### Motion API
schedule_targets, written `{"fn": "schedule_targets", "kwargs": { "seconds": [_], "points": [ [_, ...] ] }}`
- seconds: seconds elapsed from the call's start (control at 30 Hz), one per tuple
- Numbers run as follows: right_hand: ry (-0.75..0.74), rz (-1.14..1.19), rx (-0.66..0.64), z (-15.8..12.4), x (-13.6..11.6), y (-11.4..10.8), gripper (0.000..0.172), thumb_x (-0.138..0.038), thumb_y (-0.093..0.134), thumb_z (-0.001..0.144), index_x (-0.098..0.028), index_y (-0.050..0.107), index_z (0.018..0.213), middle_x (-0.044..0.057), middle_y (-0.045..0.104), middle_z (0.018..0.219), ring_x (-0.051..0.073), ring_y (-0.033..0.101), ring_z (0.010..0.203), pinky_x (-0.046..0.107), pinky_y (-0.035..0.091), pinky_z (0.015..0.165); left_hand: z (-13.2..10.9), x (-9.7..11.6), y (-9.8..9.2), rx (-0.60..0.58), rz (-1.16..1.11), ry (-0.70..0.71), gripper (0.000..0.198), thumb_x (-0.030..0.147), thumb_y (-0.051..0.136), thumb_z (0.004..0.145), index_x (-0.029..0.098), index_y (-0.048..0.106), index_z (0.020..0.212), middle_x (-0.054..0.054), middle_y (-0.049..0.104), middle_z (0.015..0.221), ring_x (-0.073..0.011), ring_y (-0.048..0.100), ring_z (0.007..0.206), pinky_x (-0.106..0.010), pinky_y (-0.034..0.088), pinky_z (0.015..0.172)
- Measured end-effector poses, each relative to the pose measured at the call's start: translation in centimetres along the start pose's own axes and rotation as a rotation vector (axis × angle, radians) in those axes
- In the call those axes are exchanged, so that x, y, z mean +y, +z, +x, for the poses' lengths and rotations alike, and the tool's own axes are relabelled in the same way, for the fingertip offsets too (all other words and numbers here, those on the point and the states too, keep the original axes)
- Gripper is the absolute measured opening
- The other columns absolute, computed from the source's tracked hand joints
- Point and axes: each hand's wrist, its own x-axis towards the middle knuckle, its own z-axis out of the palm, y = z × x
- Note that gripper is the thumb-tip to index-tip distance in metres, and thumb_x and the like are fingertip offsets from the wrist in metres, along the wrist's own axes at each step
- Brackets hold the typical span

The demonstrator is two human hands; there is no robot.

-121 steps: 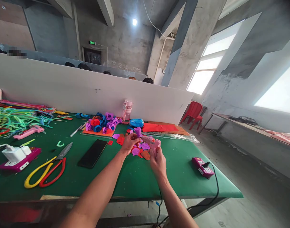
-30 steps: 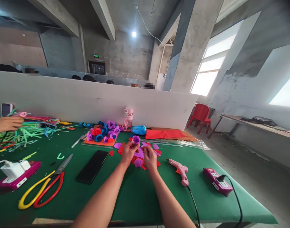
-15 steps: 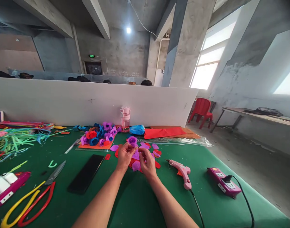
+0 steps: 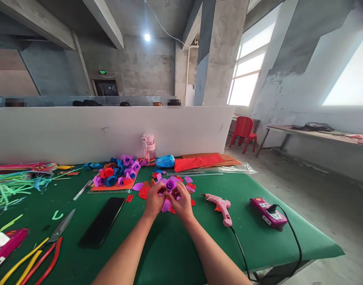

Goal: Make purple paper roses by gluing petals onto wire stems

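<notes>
Between my two hands, a purple paper flower (image 4: pixel 170 184) shows its coiled centre facing up. My left hand (image 4: pixel 154 200) pinches it from the left, fingers closed at its base. On the other side my right hand (image 4: pixel 182 201) grips it too, thumb close to the left thumb. Loose purple petals (image 4: pixel 166 206) and red petals (image 4: pixel 144 192) lie on the green table under and around the hands. A pink glue gun (image 4: pixel 220 206) rests on its side to the right, its cord running to the front edge.
Finished flowers (image 4: pixel 117 172) in purple, blue and red are heaped on orange sheets. Scissors (image 4: pixel 47 245), a black phone (image 4: pixel 102 221) and colourful stems (image 4: pixel 18 182) lie left. A power strip (image 4: pixel 268 213) sits right. Behind are a pink bottle (image 4: pixel 148 146), red paper (image 4: pixel 199 161) and a white partition (image 4: pixel 110 130).
The purple flower now sits between both hands; half a second ago it was just beyond the fingertips. The right hand has come closer to the left. The view has turned slightly right.
</notes>
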Motion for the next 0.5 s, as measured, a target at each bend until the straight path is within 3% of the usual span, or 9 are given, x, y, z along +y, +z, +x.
{"fn": "schedule_targets", "kwargs": {
  "seconds": [0.13,0.23,0.33,0.5],
  "points": [
    [0.019,0.012,0.006,0.1,0.0,-0.1,0.011,-0.028,0.06,0.081,-0.019,0.06,0.087,0.003,0.057,0.083,0.012,0.051,0.066,0.023,0.042,0.053,-0.2,0.0,0.1,-0.032,0.085,0.068,0.012,0.011,0.053,0.072,0.019,0.061,0.073,-0.001,0.065,0.074,-0.0138,0.058,0.069,-0.023,0.045,0.065],
    [0.055,0.051,0.013,0.0,0.4,-0.1,0.022,-0.029,0.061,0.08,-0.02,0.058,0.1,0.003,0.058,0.088,0.012,0.051,0.065,0.023,0.043,0.054,-0.3,-0.3,0.1,-0.043,0.081,0.057,0.011,0.013,0.054,0.074,0.02,0.062,0.074,-0.001,0.066,0.076,-0.0138,0.058,0.069,-0.024,0.045,0.065],
    [0.107,0.117,0.035,0.0,0.9,0.1,0.043,-0.031,0.065,0.077,-0.022,0.05,0.116,0.004,0.058,0.094,0.01,0.05,0.061,0.022,0.043,0.053,-0.3,-0.9,0.3,-0.023,0.017,-0.02,0.005,0.017,0.057,0.072,0.02,0.061,0.073,0.0,0.065,0.07,-0.0136,0.058,0.064,-0.023,0.045,0.061],
    [0.113,0.156,0.008,0.1,1.2,0.1,0.05,-0.034,0.067,0.075,-0.022,0.048,0.119,0.004,0.057,0.101,0.008,0.045,0.059,0.021,0.041,0.05,0.1,-0.9,0.5,-0.037,-0.226,-0.187,0.011,0.025,0.064,0.068,0.019,0.056,0.064,0.002,0.059,0.058,-0.0131,0.056,0.056,-0.022,0.044,0.054]
  ]
}}
